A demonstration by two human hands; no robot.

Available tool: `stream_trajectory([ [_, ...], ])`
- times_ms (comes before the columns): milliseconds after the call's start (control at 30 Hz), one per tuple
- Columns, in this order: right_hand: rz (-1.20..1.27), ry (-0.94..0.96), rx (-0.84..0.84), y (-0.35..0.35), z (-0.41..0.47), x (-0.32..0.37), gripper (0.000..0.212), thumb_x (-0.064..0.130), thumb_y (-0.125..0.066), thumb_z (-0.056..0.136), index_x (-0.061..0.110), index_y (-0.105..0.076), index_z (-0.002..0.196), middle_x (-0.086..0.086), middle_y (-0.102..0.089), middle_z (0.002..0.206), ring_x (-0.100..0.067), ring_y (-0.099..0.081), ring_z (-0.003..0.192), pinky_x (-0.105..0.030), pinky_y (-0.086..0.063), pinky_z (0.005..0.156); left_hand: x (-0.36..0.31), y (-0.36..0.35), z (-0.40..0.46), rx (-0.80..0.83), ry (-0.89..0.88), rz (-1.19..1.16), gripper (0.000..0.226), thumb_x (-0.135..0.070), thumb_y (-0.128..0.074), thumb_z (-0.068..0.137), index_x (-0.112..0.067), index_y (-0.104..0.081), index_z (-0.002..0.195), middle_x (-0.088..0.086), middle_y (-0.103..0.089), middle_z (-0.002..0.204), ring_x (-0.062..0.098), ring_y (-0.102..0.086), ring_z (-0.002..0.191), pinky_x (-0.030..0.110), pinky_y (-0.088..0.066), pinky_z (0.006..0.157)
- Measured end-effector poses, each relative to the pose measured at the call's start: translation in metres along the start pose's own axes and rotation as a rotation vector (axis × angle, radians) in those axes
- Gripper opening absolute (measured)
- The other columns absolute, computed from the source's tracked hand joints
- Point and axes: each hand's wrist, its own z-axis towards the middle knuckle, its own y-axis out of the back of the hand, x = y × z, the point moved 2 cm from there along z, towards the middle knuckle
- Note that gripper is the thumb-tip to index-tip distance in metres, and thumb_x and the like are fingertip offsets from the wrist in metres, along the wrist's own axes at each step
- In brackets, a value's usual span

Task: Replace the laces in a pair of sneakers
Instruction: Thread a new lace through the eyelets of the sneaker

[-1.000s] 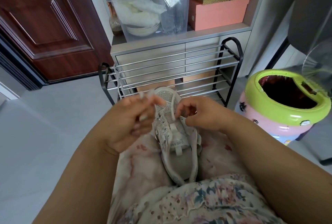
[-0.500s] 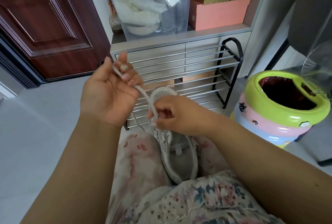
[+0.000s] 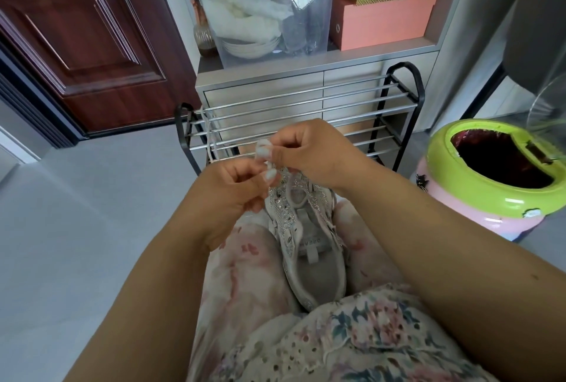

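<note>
Shoe rack (image 3: 306, 112), black frame with chrome bars, stands beyond the knees. Sneaker (image 3: 301, 228), pale grey with glitter trim, lies on the person's lap between the thighs, long axis running away from the person, toe towards the rack, heel nearest. Tongue label carries lettering, upside down and not legible. Left hand (image 3: 235, 194) and right hand (image 3: 309, 154) are close together over the toe, each pinching the white lace (image 3: 288, 194).

Sneaker (image 3: 306, 246) on lap (rack (image 3: 306, 105) beyond)
</note>
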Motion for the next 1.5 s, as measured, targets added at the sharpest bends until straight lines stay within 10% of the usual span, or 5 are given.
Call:
stream_trajectory([
  [233, -0.428, 0.09, 0.082, -0.007, -0.012, -0.014, 0.035, 0.042, -0.042, 0.097, 0.014, -0.062, 0.092, -0.001, -0.064, 0.079, -0.015, -0.061, 0.072, -0.036, -0.047, 0.069, 0.015, 0.003, 0.002, -0.208, 0.033, -0.226, 0.016, -0.014, -0.067, 0.072, -0.008, -0.07, 0.087, 0.004, -0.066, 0.066, 0.009, -0.055, 0.054, 0.018, -0.049, 0.051],
  [533, -0.793, -0.033, 0.063, -0.002, -0.018, -0.033, 0.054, 0.049, -0.058, 0.086, 0.015, -0.041, 0.048, 0.001, -0.039, 0.049, -0.01, -0.034, 0.047, -0.03, -0.023, 0.049, 0.036, -0.016, 0.003, -0.237, 0.068, -0.322, 0.008, -0.013, -0.068, 0.077, -0.009, -0.062, 0.079, 0.008, -0.063, 0.07, 0.015, -0.055, 0.057, 0.022, -0.048, 0.05],
  [833, -0.705, -0.103, 0.066, -0.008, -0.02, -0.028, 0.007, 0.026, -0.071, 0.077, 0.022, -0.069, 0.081, 0.005, -0.067, 0.083, -0.014, -0.06, 0.081, -0.026, -0.047, 0.071, 0.04, -0.015, 0.001, -0.291, 0.066, -0.35, 0.015, 0.008, -0.059, 0.083, -0.006, -0.057, 0.079, 0.006, -0.056, 0.06, 0.013, -0.051, 0.049, 0.021, -0.047, 0.047],
  [1033, -0.849, -0.16, 0.0, -0.02, -0.02, -0.029, 0.04, 0.04, -0.054, 0.086, 0.016, -0.043, 0.055, 0.001, -0.041, 0.056, -0.024, -0.047, 0.071, -0.028, -0.033, 0.06, 0.041, -0.019, -0.001, -0.253, 0.066, -0.4, 0.012, 0.005, -0.061, 0.083, -0.007, -0.057, 0.08, 0.008, -0.063, 0.062, 0.014, -0.058, 0.05, 0.022, -0.054, 0.052],
  [1500, -0.548, -0.24, 0.078, -0.016, -0.028, -0.031, 0.026, 0.029, -0.081, 0.068, 0.027, -0.056, 0.061, 0.011, -0.059, 0.066, -0.009, -0.057, 0.069, -0.023, -0.044, 0.065, 0.05, -0.012, 0.001, -0.319, 0.008, -0.329, 0.009, 0.006, -0.062, 0.083, -0.002, -0.065, 0.079, 0.006, -0.062, 0.062, 0.013, -0.06, 0.056, 0.022, -0.053, 0.055],
])
